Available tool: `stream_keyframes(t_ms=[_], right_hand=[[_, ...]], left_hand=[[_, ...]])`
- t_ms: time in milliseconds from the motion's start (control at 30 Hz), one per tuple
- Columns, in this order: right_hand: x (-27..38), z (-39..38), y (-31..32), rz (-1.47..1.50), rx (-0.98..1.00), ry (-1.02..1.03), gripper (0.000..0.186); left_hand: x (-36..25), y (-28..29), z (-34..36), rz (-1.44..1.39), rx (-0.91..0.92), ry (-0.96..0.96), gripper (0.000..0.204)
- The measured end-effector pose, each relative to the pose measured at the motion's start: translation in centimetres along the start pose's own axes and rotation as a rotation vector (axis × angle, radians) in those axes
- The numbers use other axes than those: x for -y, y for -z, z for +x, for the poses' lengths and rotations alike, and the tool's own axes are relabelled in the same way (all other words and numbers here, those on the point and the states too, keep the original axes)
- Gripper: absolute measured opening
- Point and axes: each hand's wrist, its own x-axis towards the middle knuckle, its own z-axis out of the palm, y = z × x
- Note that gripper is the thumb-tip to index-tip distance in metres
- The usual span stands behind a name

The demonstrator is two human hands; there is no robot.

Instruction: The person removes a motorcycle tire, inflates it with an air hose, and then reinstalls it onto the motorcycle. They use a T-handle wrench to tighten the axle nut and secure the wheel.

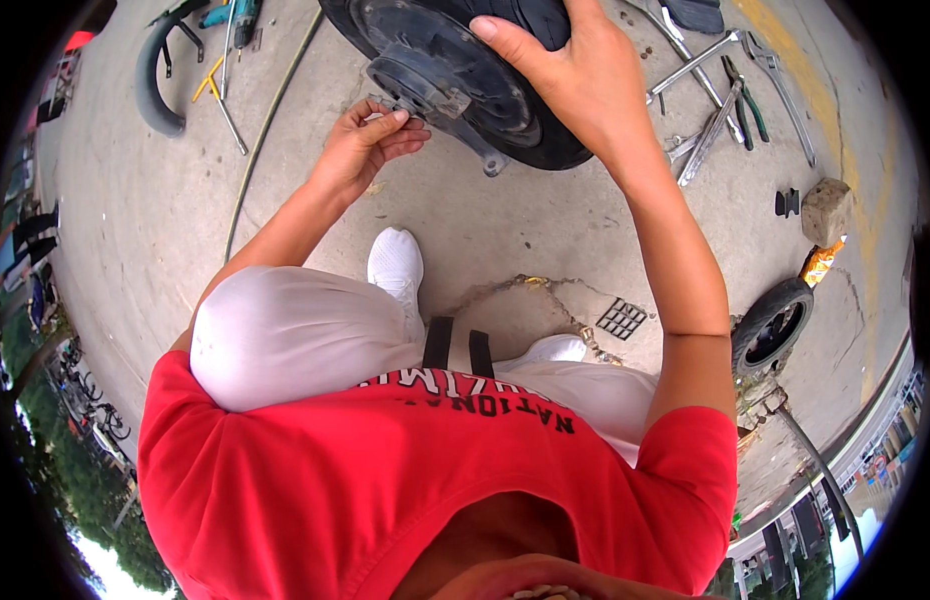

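A black wheel (pixel 525 125) with a thick tire and a dark hub (pixel 420 90) is upright at the top of the view, with a dark metal bracket at its lower side. My right hand (pixel 580 95) grips the tire from the right, thumb across its top. At the hub's left side, my left hand (pixel 370 140) has thumb and index finger pinched at the axle; what they hold is too small to make out.
Wrenches (pixel 710 140) and green-handled pliers (pixel 747 110) lie to the right, beside a stone block (pixel 825 210) and small tire (pixel 770 325). A curved grey fender (pixel 155 95), teal drill (pixel 243 20), yellow-handled tool (pixel 213 85) and hose (pixel 265 130) lie on the left.
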Motion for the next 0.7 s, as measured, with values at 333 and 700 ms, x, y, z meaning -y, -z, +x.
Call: stream_keyframes(t_ms=[333,700], right_hand=[[0.2,-0.7,0.0,-0.018,0.013,0.023,0.069],[0.1,-2.0,-0.6,-0.029,-0.018,0.135,0.068]], left_hand=[[3.9,-3.1,-1.9,0.129,0.624,0.546,0.047],[7.7,-5.5,0.8,0.415,0.328,0.346,0.047]])
